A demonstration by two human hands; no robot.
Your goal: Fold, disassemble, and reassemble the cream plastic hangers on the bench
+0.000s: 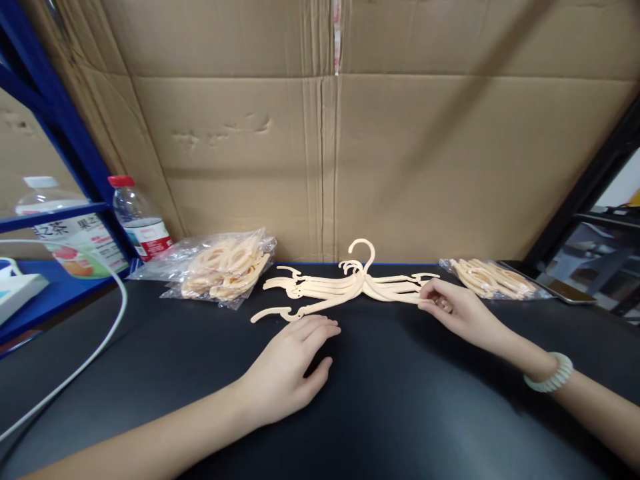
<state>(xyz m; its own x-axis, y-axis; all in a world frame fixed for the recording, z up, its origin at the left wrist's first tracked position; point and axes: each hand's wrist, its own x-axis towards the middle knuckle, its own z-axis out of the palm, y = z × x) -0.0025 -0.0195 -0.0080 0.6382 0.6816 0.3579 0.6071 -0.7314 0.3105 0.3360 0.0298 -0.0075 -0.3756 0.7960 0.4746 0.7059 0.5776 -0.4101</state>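
Note:
A stack of several cream plastic hangers (345,285) lies on the black table (390,400), hooks pointing to the back. My right hand (453,310) pinches the right end of the stack, fingers closed on the hanger arms. My left hand (290,370) rests palm down on the table just in front of the stack's left end, fingers stretched out and holding nothing. Its fingertips lie close to the nearest hanger arm. A pale bead bracelet (550,373) sits on my right wrist.
A clear bag of hangers (225,267) lies at the back left, another bag (493,279) at the back right beside a phone (570,291). Two water bottles (140,220) stand on a blue shelf. A white cable (95,347) crosses the left. A cardboard wall (350,133) stands behind.

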